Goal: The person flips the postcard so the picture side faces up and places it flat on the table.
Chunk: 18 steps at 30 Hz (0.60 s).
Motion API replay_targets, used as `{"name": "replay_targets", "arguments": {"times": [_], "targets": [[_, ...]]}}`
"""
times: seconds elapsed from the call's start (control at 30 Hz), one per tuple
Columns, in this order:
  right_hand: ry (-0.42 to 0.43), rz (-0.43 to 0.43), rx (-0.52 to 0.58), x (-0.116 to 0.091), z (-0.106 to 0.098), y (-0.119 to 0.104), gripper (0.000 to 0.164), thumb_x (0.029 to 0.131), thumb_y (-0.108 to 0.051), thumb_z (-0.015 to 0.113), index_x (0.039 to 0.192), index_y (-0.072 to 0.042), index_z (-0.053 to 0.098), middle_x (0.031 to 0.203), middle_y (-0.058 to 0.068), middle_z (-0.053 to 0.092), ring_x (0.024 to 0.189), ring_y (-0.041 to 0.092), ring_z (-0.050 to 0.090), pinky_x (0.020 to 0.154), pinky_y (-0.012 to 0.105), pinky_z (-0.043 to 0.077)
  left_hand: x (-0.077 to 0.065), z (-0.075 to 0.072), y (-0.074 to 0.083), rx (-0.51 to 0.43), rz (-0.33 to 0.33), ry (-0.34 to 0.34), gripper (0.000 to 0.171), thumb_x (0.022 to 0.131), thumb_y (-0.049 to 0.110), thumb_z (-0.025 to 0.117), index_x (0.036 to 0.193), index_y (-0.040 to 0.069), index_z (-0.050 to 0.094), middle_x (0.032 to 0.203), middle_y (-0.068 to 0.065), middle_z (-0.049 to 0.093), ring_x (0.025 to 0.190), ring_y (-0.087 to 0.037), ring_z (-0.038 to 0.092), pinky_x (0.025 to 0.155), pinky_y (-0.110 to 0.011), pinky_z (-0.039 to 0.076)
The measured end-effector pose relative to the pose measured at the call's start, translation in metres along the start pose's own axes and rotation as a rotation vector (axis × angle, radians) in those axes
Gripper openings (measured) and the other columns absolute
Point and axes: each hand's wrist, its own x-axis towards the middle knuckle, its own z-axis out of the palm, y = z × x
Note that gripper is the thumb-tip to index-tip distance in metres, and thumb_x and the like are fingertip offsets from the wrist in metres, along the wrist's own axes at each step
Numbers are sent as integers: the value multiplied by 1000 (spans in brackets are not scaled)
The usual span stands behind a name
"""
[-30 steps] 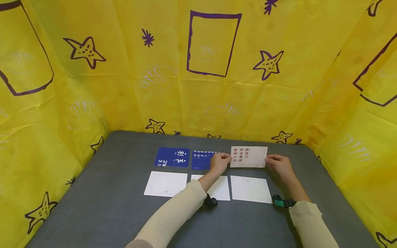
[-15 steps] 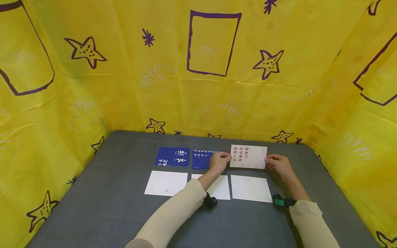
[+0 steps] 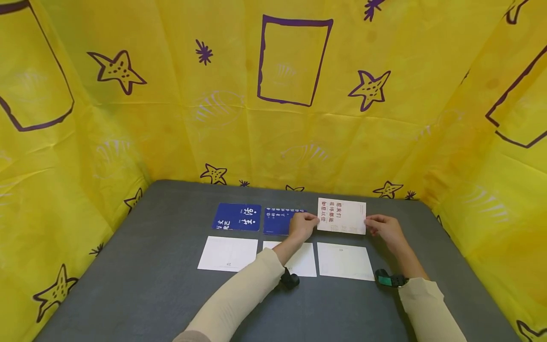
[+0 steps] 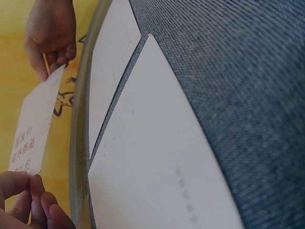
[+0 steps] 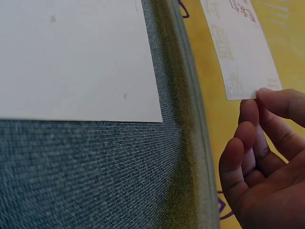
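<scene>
A white rectangular postcard, bearing three lines of red Chinese characters toward its left side and fainter pale characters, is pinched at its short edges by the left hand and right hand. Raised and tilted, it is just beyond the rightmost mostly blank card.

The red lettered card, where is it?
Head view, right of centre: the red lettered card is between left hand and right hand, beyond the rightmost white card.
</scene>
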Motion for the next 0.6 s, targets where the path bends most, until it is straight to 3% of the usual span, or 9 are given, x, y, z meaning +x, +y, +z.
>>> {"name": "replay_targets", "arguments": {"times": [0.37, 0.6], "targets": [[38, 27, 22, 0, 4, 1, 47, 84, -34, 61, 110, 4, 58, 74, -10, 60, 70, 13, 53, 66, 20, 49, 0, 2, 0, 0, 6, 31, 9, 76, 22, 69, 81, 14, 73, 78, 0, 70, 67, -9, 57, 59, -21, 39], [41, 34, 33, 1, 9, 2, 47, 83, -32, 63, 109, 6, 58, 69, -10, 60, 64, 12, 54, 64, 23, 50, 3, 3, -1, 25, 19, 91, 10, 73, 21, 71, 82, 17, 71, 72, 1, 68, 60, -7, 55, 56, -21, 38]]}}
